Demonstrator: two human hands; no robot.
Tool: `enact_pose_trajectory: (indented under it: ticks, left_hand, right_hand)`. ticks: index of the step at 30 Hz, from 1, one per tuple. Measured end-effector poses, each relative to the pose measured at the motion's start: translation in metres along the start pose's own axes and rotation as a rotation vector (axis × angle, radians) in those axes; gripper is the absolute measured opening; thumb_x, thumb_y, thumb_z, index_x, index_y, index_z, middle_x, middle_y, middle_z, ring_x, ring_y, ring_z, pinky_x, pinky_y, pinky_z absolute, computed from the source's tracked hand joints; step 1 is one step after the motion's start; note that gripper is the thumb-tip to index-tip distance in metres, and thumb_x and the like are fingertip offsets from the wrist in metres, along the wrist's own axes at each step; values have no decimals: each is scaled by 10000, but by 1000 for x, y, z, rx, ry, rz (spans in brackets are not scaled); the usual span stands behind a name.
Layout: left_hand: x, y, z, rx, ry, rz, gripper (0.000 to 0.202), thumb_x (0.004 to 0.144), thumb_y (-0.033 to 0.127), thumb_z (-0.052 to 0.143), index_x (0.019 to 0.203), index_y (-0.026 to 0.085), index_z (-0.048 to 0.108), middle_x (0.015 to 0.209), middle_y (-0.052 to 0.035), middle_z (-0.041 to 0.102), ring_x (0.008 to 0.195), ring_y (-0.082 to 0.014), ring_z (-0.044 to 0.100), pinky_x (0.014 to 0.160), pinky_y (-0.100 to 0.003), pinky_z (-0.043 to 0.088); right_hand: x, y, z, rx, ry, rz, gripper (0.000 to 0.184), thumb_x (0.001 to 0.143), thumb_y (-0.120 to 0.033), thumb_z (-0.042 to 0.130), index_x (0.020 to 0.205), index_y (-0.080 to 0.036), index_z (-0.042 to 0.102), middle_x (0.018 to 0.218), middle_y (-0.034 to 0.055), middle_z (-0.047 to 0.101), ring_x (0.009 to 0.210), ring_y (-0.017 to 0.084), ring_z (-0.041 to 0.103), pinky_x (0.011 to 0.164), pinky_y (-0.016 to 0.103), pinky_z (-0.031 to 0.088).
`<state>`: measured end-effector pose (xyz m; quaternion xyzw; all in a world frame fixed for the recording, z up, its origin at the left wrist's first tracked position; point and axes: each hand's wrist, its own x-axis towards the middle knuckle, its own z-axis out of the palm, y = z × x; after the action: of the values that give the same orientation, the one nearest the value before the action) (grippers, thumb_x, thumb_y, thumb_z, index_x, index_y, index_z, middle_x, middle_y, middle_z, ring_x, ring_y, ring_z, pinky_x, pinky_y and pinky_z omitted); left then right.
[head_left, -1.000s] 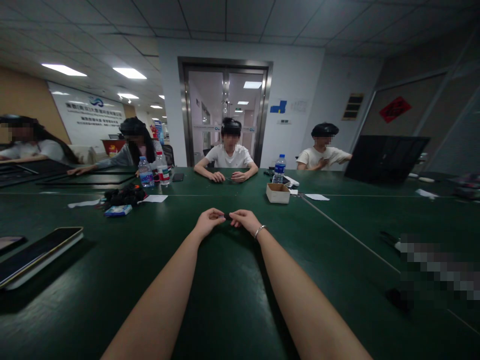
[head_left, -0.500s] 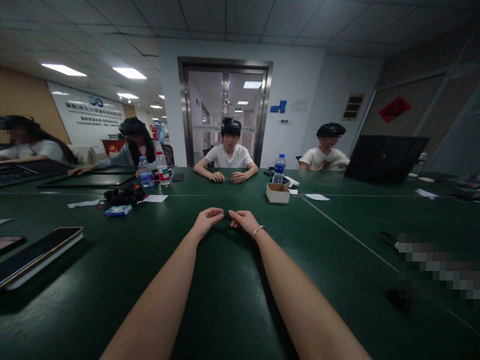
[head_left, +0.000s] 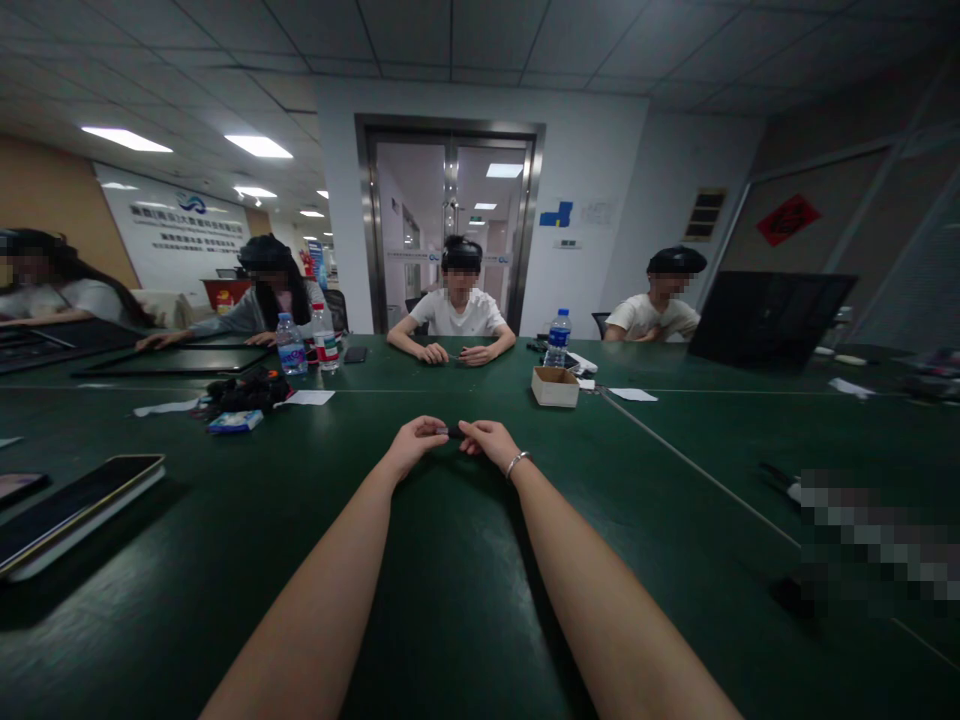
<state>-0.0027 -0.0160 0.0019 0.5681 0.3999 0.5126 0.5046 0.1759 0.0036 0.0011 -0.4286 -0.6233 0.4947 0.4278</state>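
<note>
frame centre: left hand (head_left: 411,446) and right hand (head_left: 492,440) pinch a small, dark, slim object (head_left: 454,432), material unclear; probably light, stiff, best held endwise.

Dark piece (head_left: 455,432) — more exposed | rightmost co-worker (head_left: 642,318) — shifted further right

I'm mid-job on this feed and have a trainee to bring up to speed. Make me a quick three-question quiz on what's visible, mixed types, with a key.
1. On which of the camera wearer's arms, left or right, is the silver bracelet worn?
2. True or false: the bottle behind the small open box has a blue cap.
3. Where is the small dark object?
A) In the small open box
B) Between the left hand and the right hand
C) Beside the bottle

Key:
1. Right
2. True
3. B
</note>
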Motion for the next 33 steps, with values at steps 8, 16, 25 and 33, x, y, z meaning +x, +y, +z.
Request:
enact_pose_trajectory:
  ticks: [8,16,25,33]
  left_hand:
    - [-2,4,3,-132,31,-43,381,594,305,749,903,138,600,860,-73,629,799,-137,585,728,-244,455]
    - [1,5,5,-38,42,-184,328,642,364,711,786,94,592,669,-53,603,558,-91,545,522,-194,427]
    - [0,0,0,-74,-26,-34,413,545,285,779,879,144,581,751,-33,610,687,-101,564,658,-218,447]
    - [-2,2,0,-45,15,-1,359,570,326,754,839,145,600,859,-56,617,812,-144,576,750,-268,457]
  right_hand:
    - [-1,-2,1,29,20,3,305,768,-401,593,676,-111,571,557,32,623,440,60,521,439,153,390]
    - [-3,-5,1,56,25,-8,298,764,-395,598,675,-112,571,561,33,625,444,64,520,451,162,405]
    - [-5,-7,2,71,32,-18,263,798,-339,566,675,-106,577,557,31,623,437,56,513,442,153,390]
    - [-5,-6,1,70,-7,2,193,790,-293,580,752,-105,600,587,32,641,451,58,523,460,158,398]
